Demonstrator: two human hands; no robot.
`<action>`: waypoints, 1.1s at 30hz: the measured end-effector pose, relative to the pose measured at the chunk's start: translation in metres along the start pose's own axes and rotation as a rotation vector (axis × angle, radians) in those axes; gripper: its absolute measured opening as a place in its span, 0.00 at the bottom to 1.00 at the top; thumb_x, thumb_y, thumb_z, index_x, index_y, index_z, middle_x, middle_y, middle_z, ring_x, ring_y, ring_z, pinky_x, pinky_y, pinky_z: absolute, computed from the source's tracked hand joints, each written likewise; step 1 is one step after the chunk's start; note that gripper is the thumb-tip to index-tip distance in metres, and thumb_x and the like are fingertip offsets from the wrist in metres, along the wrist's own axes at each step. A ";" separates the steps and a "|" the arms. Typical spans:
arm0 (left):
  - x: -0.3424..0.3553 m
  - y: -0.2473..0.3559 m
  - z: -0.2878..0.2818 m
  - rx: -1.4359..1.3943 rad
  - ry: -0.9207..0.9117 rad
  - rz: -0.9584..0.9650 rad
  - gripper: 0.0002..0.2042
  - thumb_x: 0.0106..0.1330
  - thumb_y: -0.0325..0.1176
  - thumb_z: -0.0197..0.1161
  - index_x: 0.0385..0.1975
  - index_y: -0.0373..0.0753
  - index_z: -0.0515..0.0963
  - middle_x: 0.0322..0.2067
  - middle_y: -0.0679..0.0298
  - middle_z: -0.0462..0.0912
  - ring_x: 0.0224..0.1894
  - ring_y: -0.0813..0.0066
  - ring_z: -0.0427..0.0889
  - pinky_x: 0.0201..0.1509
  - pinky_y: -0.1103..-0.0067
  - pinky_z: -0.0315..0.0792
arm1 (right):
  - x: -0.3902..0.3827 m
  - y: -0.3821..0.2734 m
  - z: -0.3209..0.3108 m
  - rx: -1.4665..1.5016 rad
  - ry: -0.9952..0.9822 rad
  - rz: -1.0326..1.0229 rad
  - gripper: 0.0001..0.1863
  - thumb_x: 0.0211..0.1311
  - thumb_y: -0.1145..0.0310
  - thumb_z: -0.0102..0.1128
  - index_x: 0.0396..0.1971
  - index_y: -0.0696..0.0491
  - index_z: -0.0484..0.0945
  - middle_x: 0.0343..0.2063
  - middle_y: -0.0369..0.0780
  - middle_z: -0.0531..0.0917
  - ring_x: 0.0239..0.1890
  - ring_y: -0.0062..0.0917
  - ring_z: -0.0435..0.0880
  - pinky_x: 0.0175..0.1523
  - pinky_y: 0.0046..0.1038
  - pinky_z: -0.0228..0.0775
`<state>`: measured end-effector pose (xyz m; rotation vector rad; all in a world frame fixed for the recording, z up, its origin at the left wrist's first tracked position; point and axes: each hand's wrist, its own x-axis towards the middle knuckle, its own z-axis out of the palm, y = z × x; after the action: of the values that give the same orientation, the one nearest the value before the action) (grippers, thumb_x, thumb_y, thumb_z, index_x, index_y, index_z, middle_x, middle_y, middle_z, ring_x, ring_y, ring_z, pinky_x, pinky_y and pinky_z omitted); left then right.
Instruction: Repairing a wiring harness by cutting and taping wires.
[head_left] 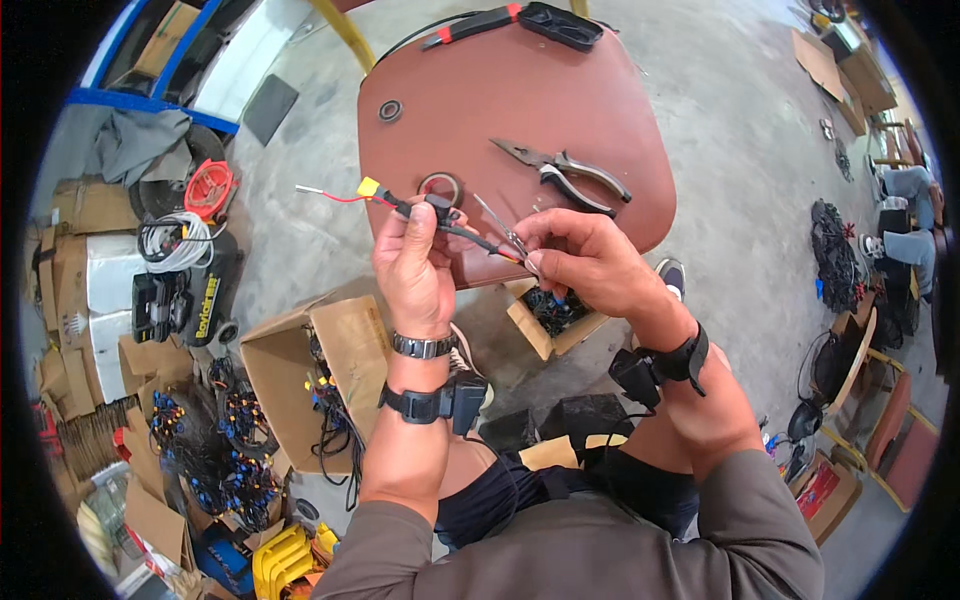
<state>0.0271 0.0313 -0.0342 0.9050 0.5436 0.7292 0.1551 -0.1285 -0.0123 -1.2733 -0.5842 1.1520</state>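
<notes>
My left hand (pixel 414 270) is closed on a black cable (pixel 479 240), its thumb against a black fitting on it. From the cable's left end a thin red wire leads past a yellow tag (pixel 370 188) to a small metal tip (pixel 310 189). My right hand (pixel 590 258) pinches a slim pointed metal tool (pixel 496 219), perhaps scissors or tweezers, close to the cable's other end, where coloured wires show. The tool's rear is hidden by my fingers. Both hands are over the near edge of a reddish-brown chair seat (pixel 620 100).
On the seat lie pliers (pixel 572 178), a tape roll (pixel 441 186), a small ring (pixel 390 111), a red cutter (pixel 470 28) and a black tray (pixel 560 24). Below stand cardboard boxes (pixel 275 390) (pixel 530 328) with cables. Bundled cables (pixel 215 440) lie left; chairs (pixel 885 420) stand right.
</notes>
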 end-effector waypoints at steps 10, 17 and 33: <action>0.002 0.006 0.000 -0.005 0.007 0.018 0.11 0.70 0.37 0.59 0.41 0.34 0.75 0.31 0.56 0.83 0.29 0.68 0.83 0.33 0.77 0.79 | -0.002 -0.006 -0.001 0.071 -0.035 0.102 0.11 0.63 0.76 0.57 0.45 0.57 0.75 0.27 0.31 0.78 0.25 0.12 0.75 0.28 0.17 0.68; 0.004 0.005 -0.004 -0.048 0.035 0.042 0.11 0.70 0.37 0.58 0.43 0.35 0.75 0.33 0.55 0.83 0.31 0.70 0.84 0.33 0.78 0.81 | -0.007 -0.007 0.000 -0.278 -0.014 0.024 0.14 0.55 0.72 0.65 0.42 0.57 0.78 0.27 0.33 0.79 0.28 0.13 0.74 0.33 0.20 0.68; 0.009 0.003 -0.008 -0.076 -0.016 0.021 0.15 0.70 0.38 0.57 0.49 0.35 0.73 0.35 0.53 0.82 0.32 0.66 0.84 0.35 0.73 0.83 | -0.016 -0.021 -0.002 -0.505 -0.059 0.081 0.19 0.48 0.67 0.70 0.41 0.57 0.79 0.24 0.35 0.78 0.28 0.18 0.76 0.33 0.24 0.69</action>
<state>0.0260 0.0431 -0.0368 0.8467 0.4898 0.7560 0.1583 -0.1417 0.0110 -1.7064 -0.9127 1.1508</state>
